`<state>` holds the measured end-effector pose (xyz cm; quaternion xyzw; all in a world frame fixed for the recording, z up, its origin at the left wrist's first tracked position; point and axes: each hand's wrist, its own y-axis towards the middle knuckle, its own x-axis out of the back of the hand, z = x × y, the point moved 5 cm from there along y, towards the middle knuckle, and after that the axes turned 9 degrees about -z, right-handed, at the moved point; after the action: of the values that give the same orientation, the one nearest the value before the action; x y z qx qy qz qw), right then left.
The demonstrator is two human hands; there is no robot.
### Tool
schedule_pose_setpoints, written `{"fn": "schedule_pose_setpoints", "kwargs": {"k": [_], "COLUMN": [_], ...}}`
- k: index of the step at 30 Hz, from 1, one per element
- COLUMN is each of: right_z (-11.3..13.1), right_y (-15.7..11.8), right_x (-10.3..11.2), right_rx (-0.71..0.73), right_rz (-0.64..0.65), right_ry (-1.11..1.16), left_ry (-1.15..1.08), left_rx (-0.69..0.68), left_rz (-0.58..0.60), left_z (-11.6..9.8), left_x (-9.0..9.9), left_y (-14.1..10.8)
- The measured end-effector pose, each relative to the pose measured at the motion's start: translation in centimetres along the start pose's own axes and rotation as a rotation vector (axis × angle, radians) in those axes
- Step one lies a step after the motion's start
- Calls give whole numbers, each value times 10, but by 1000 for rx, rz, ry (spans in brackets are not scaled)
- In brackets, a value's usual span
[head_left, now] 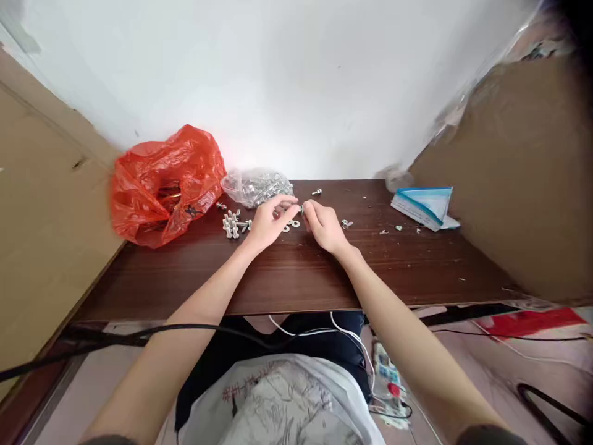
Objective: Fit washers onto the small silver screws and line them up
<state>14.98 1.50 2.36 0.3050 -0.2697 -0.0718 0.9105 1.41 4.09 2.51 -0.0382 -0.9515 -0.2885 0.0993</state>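
My left hand [270, 224] is pinched around a small silver bolt [301, 210], its thumb and forefinger pointing right. My right hand [325, 227] meets it from the other side, with closed fingertips at the bolt's other end. Much of the bolt is covered by fingers, and any small part on it is too tiny to tell. Flat washers [295, 224] lie on the table just under and between the hands. Left of my left hand stands a tight cluster of bolts [230, 225], with a few loose ones beside it.
A clear plastic bag [257, 187] of metal hardware and a red plastic bag [169, 182] sit at the back left of the brown table [287, 281]. One bolt [317, 191] lies behind the hands. Small metal pieces [346, 224] and a blue-white packet [424, 207] are to the right. Cardboard flanks both sides.
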Motion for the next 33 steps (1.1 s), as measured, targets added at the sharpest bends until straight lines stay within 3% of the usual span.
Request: {"fn": "schedule_pose_setpoints", "kwargs": {"k": [6,14,20,33], "right_z": [-2,-5,-4,-6], "right_y": [0,1,1,1], "right_x": [-1,1,1,2], "right_rx": [1,-11,-4,-9], "right_rz": [4,-24,-24,-37], "right_ry": [-34,-67,-83,-99], "left_ry": [38,14,19,-1], "left_rx": [44,3,112,94], "left_rz": [23,30,25,52], "left_z": [7,1,8,6], "left_x": [2,1,2,0], "left_y": [1,2,1,0]}}
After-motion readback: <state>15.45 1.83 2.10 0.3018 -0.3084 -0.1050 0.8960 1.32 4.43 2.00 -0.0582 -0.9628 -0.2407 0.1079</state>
